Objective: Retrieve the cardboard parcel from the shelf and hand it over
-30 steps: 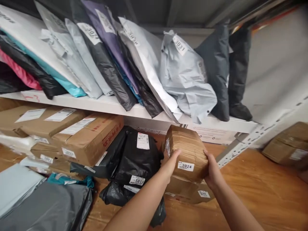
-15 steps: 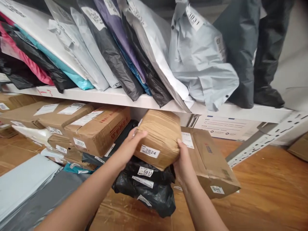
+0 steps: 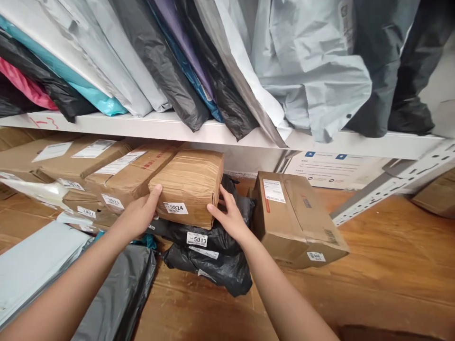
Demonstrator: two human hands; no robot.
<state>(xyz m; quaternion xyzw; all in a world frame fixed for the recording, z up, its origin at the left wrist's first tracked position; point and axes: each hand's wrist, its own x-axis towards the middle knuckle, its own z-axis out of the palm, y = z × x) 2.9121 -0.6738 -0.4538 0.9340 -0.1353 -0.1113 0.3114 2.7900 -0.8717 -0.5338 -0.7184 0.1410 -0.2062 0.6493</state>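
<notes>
hands [image 3: 185, 215] clasping taped parcel [image 3: 187, 183], white shelf edge [image 3: 149, 127] close above

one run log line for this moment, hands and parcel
left hand: on taped brown parcel left end | right hand: on its right end | parcel: atop black bag, under shelf

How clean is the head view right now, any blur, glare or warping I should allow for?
Head view: soft, even light with no harsh glare; the 3024 label on the taped brown parcel and the 5013 label read sharply; wide-angle warping bends the white shelf edge and stretches the forearms; deep shadow lies under the shelf.
</notes>
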